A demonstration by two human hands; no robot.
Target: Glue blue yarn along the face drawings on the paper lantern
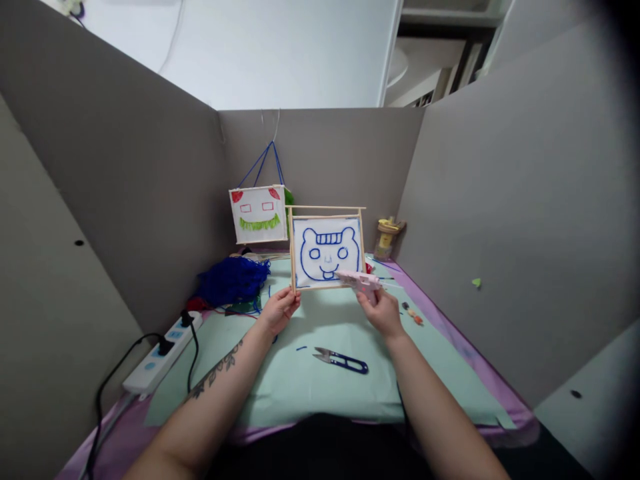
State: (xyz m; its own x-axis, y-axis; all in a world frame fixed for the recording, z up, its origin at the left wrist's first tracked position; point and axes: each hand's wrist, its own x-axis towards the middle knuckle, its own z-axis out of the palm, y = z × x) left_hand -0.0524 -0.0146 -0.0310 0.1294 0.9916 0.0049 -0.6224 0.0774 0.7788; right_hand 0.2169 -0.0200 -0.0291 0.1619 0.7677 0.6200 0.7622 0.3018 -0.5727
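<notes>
A wooden stick frame (326, 212) stands upright on the green mat, holding a white panel (327, 252) with a bear face outlined in blue yarn. My left hand (278, 311) grips the frame's lower left corner. My right hand (382, 309) holds a pink glue gun (361, 280), its nozzle pointing left at the panel's lower right edge. Small blue-handled snips (342, 361) lie on the mat between my forearms.
A second white panel (259, 214) with red and green yarn hangs by blue strings on the back wall. Blue yarn (231, 279) is heaped at left, a power strip (161, 353) nearer left, a small bottle (385, 239) at back right. Grey partitions enclose the desk.
</notes>
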